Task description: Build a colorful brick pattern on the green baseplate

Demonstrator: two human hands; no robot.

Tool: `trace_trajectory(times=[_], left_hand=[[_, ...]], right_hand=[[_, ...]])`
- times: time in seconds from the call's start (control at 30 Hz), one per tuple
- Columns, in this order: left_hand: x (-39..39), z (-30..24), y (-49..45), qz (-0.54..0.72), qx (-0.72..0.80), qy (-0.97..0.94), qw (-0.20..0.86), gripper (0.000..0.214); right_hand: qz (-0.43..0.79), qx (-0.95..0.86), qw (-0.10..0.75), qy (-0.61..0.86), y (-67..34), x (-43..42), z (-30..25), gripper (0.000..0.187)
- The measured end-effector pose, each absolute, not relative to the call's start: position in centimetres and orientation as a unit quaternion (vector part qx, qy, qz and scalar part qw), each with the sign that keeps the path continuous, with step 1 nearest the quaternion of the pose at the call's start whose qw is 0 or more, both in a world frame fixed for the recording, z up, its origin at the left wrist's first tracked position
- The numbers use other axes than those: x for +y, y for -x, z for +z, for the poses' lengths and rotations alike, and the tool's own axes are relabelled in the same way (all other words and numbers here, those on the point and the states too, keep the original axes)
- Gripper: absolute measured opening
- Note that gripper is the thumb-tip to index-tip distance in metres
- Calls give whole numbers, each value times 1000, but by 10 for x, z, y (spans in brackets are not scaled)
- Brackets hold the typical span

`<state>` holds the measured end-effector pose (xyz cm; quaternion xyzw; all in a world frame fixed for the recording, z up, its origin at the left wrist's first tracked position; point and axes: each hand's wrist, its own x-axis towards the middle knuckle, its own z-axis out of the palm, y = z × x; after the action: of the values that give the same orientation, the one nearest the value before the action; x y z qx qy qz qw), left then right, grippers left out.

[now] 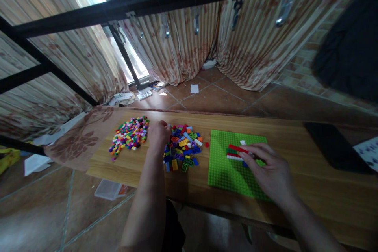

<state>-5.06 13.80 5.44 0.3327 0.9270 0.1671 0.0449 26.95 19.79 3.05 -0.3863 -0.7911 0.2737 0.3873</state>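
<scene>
the long red brick (pixel 238 149) is held at its right end by the right hand (pixel 267 161), right of centre in the lower half of the frame. the thumb and fingertips are drawn together in a pinch, and the brick is pointed out toward the left, above the green baseplate (pixel 221 173). beside and partly under it, a white brick (pixel 234 157) and a green brick (pixel 232 151) are seen on the plate; a small white brick (pixel 242 142) is placed just above the fingers, and a blue brick (pixel 245 164) is partly covered by the hand.

the left hand (pixel 159 133) is lowered near the middle of the frame, between two piles. its fingers are bent in toward the left edge of the pile of larger bricks (pixel 184 145), but the fingertips are mostly hidden, so how far they are parted, and whether anything is gripped, cannot be told. the pile of tiny bricks (pixel 130 134) is spread to its left.

a small red brick (pixel 207 145) is left alone on the wooden tabletop (pixel 289 134), between the larger bricks and the baseplate. a black flat object (pixel 333 145) is laid at the far right.
</scene>
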Motion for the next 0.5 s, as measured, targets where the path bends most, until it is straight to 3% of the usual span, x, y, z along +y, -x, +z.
trace_trajectory(times=[0.33, 0.5], left_hand=[[138, 58, 47, 115, 931, -345, 36, 27], [131, 78, 35, 245, 902, -356, 23, 27]], right_hand=[[271, -789, 387, 393, -270, 199, 34, 20], [261, -788, 379, 410, -276, 202, 36, 21]])
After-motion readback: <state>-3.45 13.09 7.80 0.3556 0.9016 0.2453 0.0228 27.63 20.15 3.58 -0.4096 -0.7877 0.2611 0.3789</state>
